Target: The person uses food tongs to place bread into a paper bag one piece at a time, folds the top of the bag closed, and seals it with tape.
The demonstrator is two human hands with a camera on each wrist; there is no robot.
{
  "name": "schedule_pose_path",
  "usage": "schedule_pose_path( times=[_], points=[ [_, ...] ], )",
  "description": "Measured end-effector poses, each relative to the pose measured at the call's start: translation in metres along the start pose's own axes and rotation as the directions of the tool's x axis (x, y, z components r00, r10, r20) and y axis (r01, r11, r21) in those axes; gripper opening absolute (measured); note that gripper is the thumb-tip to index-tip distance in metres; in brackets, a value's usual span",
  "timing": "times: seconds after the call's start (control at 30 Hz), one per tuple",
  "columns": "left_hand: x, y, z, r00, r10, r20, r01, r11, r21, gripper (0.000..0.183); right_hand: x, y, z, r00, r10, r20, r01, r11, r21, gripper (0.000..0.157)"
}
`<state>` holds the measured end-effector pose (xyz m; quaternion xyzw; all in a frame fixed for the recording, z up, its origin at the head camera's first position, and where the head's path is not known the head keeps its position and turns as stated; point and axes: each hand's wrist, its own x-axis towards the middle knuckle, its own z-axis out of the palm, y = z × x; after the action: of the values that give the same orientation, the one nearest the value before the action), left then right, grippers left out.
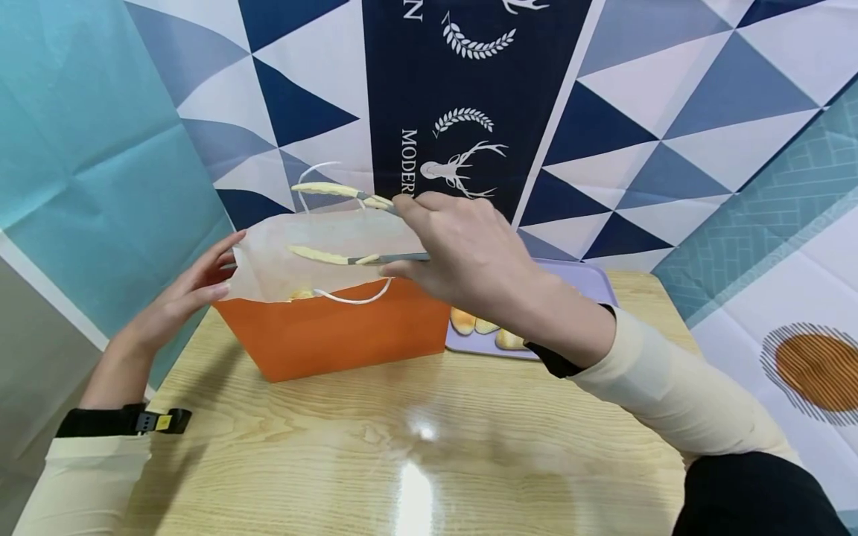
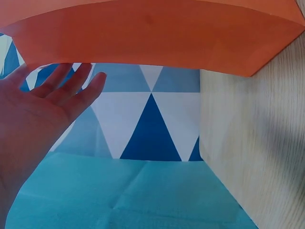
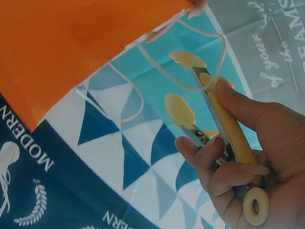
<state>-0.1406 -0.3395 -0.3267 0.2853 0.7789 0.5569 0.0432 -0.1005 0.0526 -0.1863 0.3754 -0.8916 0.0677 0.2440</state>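
An orange paper bag (image 1: 335,327) with a white inside and white cord handles (image 1: 355,301) stands upright on the table, its top wide. My left hand (image 1: 177,294) touches the bag's left rim with extended fingers; in the left wrist view those fingers (image 2: 71,90) reach the bag's edge. Above the mouth of the bag, my right hand (image 1: 469,249) grips tongs (image 3: 233,129) with pale yellow scalloped tips. The tips are spread apart with nothing between them. A bit of golden bread (image 1: 302,295) shows inside the bag; the rest of its inside is hidden.
Behind my right forearm, a lilac tray (image 1: 590,279) holds several bread rolls (image 1: 462,320), partly hidden by the arm. The light wooden table (image 1: 375,439) reaches toward me. Patterned cloth (image 1: 308,97) hangs close behind the bag.
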Motion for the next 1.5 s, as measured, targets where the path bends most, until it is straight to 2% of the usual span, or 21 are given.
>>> schedule_pose_path(
  times=[0.17, 0.47, 0.63, 0.93, 1.2, 1.4, 1.5],
  points=[
    [0.001, -0.002, 0.001, 0.999, 0.036, 0.004, -0.035, 0.999, -0.034, 0.066, -0.012, 0.012, -0.01, 0.999, 0.03, -0.038, -0.031, 1.0, -0.004, 0.065],
    [0.002, -0.004, 0.004, 1.0, 0.024, -0.012, -0.024, 0.998, -0.051, 0.065, -0.041, 0.036, -0.026, 0.989, 0.136, -0.062, -0.136, 0.991, -0.001, 0.067],
    [0.003, -0.004, 0.005, 1.0, 0.023, -0.007, -0.023, 0.996, -0.087, 0.065, -0.056, 0.052, -0.032, 0.983, 0.15, -0.101, -0.15, 0.989, 0.01, 0.066],
    [0.004, -0.003, 0.007, 0.999, -0.032, -0.018, 0.03, 0.996, -0.081, 0.066, -0.078, 0.078, -0.041, 0.973, 0.213, -0.085, -0.217, 0.975, -0.045, 0.072],
    [0.004, -0.001, 0.006, 0.999, -0.032, -0.013, 0.031, 0.996, -0.081, 0.067, -0.098, 0.098, -0.044, 0.958, 0.281, -0.059, -0.285, 0.955, -0.081, 0.065],
    [0.004, 0.001, 0.008, 0.999, -0.044, -0.015, 0.043, 0.996, -0.074, 0.067, -0.11, 0.112, -0.041, 0.948, 0.311, -0.061, -0.317, 0.941, -0.122, 0.049],
    [0.003, 0.001, 0.008, 0.999, -0.04, -0.016, 0.039, 0.997, -0.07, 0.067, -0.116, 0.119, -0.038, 0.942, 0.331, -0.053, -0.335, 0.932, -0.137, 0.047]
  ],
)
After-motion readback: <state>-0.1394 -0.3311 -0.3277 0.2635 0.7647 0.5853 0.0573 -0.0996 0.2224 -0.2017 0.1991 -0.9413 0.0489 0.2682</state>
